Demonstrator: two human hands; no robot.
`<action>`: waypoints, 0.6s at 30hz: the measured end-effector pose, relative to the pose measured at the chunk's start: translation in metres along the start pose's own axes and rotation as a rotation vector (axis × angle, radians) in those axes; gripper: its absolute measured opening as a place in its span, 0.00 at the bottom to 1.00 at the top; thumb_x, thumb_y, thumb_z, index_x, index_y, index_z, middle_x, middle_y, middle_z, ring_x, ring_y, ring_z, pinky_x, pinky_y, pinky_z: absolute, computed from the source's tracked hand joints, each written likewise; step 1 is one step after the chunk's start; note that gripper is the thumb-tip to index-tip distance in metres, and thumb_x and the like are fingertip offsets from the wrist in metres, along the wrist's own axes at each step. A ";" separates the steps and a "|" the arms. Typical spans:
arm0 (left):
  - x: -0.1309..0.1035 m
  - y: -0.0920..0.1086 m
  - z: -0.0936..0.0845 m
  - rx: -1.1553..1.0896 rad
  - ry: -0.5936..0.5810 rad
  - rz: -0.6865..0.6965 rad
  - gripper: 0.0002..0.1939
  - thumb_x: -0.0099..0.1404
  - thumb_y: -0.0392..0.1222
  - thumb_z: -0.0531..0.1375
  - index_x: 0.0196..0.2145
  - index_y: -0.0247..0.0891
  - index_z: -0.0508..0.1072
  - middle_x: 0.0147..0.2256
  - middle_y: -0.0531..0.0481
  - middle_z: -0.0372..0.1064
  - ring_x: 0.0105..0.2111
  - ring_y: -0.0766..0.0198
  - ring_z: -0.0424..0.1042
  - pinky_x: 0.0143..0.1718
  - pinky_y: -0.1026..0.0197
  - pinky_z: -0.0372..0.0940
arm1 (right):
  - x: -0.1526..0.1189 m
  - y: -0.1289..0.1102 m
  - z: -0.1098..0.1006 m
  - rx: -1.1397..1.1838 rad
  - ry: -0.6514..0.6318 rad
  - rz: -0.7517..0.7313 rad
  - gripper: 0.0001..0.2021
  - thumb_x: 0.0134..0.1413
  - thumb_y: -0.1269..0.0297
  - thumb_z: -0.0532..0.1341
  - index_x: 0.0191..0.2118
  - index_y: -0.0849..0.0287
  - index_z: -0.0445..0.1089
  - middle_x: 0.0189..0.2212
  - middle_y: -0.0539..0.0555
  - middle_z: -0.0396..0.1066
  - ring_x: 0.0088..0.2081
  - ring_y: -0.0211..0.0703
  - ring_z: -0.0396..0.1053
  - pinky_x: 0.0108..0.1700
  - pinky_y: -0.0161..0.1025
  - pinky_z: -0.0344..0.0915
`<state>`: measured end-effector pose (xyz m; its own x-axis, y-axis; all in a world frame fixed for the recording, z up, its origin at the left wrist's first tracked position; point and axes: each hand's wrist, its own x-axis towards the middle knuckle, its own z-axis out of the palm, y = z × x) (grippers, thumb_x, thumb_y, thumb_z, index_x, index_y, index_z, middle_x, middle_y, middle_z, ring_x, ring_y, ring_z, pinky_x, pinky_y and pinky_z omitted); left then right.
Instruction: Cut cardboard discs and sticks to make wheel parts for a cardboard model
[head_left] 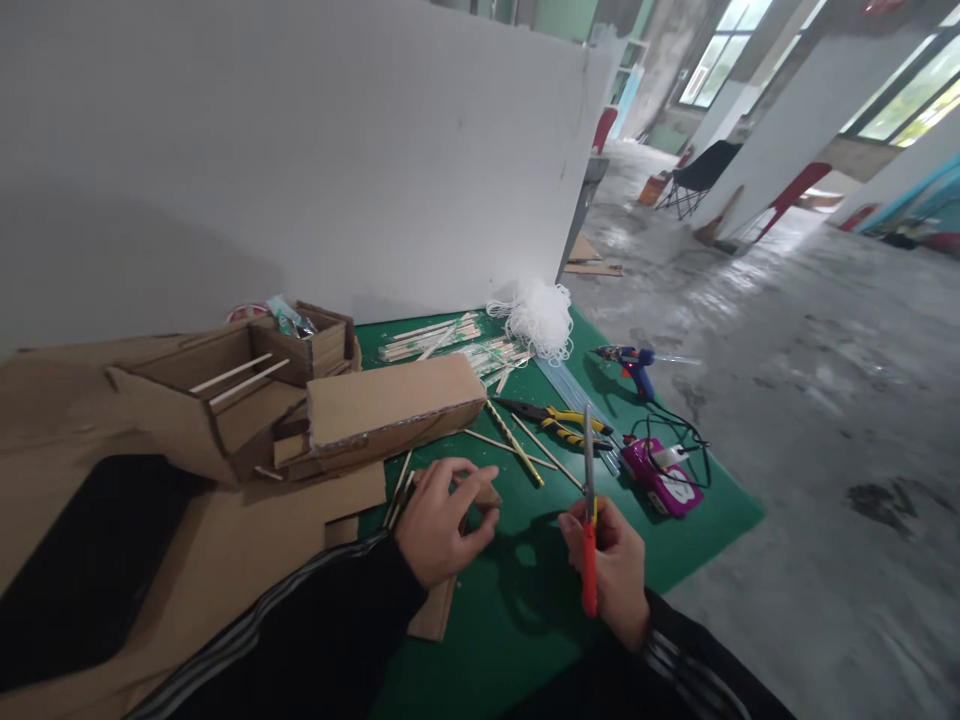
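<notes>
Scissors (589, 565) with red and yellow handles are held in my right hand (615, 560), their blades pointing away from me over the green tabletop. My left hand (442, 520) has its thumb and index finger curved and apart, with nothing visible between them. Behind those fingertips shows a small brown piece of cardboard (489, 496); whether the hand touches it I cannot tell. A cardboard strip (433, 612) lies partly hidden under the left wrist. Just beyond this hand sits a long folded cardboard box (397, 400).
Pliers (555, 415), a yellow pencil-like stick (517, 445), thin wooden sticks (431, 338) and white cord (540, 318) lie farther back. On the right are a blue glue gun (636, 368) and a purple box (660, 480). An open cardboard structure (172, 410) and a black slab (90, 560) occupy the left.
</notes>
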<state>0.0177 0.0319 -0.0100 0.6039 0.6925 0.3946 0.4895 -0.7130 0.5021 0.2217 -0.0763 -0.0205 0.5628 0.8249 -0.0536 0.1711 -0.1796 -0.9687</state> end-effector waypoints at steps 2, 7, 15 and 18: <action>-0.001 0.000 0.000 -0.021 0.012 -0.007 0.20 0.63 0.40 0.59 0.53 0.40 0.73 0.45 0.41 0.67 0.45 0.52 0.71 0.45 0.52 0.69 | 0.000 -0.002 0.000 0.004 0.002 -0.013 0.19 0.49 0.45 0.68 0.29 0.56 0.64 0.16 0.43 0.59 0.16 0.34 0.55 0.17 0.33 0.54; -0.001 -0.004 0.001 -0.038 -0.001 -0.096 0.13 0.66 0.45 0.58 0.45 0.38 0.73 0.47 0.41 0.66 0.41 0.56 0.72 0.42 0.54 0.70 | 0.000 -0.003 0.000 0.019 -0.002 -0.029 0.19 0.49 0.45 0.67 0.28 0.56 0.64 0.14 0.43 0.60 0.16 0.35 0.55 0.16 0.33 0.54; 0.003 -0.009 0.004 0.013 -0.144 -0.055 0.18 0.72 0.56 0.52 0.39 0.40 0.72 0.36 0.47 0.73 0.35 0.56 0.70 0.40 0.55 0.62 | 0.001 0.010 -0.007 0.038 -0.041 -0.048 0.17 0.51 0.49 0.68 0.31 0.56 0.65 0.17 0.44 0.60 0.17 0.35 0.56 0.18 0.33 0.55; 0.002 -0.012 0.007 0.098 -0.229 0.026 0.21 0.70 0.61 0.54 0.37 0.41 0.73 0.28 0.50 0.72 0.32 0.56 0.67 0.37 0.55 0.57 | 0.000 0.014 -0.010 0.053 -0.054 -0.066 0.16 0.53 0.49 0.67 0.31 0.56 0.65 0.18 0.44 0.60 0.17 0.35 0.56 0.18 0.33 0.55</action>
<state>0.0173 0.0412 -0.0205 0.7383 0.6388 0.2165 0.5238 -0.7452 0.4126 0.2325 -0.0842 -0.0313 0.5073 0.8617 -0.0005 0.1623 -0.0962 -0.9820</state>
